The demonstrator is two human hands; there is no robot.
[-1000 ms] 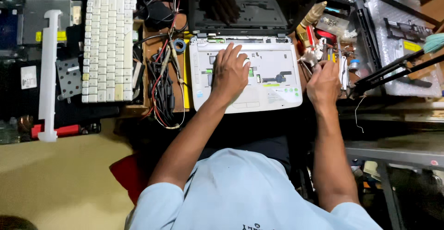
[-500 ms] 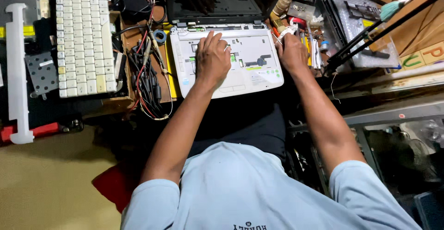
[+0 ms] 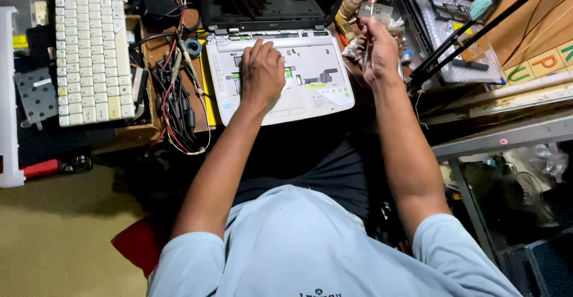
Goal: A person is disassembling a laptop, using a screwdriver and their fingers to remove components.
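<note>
The opened white laptop (image 3: 280, 76), lying on the cluttered bench, is steadied under the flat, empty left hand (image 3: 261, 73) while a red-handled screwdriver (image 3: 371, 10) is gripped in the right hand (image 3: 377, 52), apparently between screws, so careful tip alignment is called for.

The person is wearing a pale blue short-sleeved T-shirt, with the sleeves ending above the elbows and leaving both forearms bare. A small piece of dark printed lettering is showing at the bottom edge of the shirt, cut off by the frame. Dark trousers or shorts are covering the lap below the chest. The left hand (image 3: 261, 70) and the right hand (image 3: 377, 55) are both bare, wearing no gloves, and no rings, watch or wristband are showing on either wrist. The fabric is looking plain and lightly creased at the shoulders.
</note>
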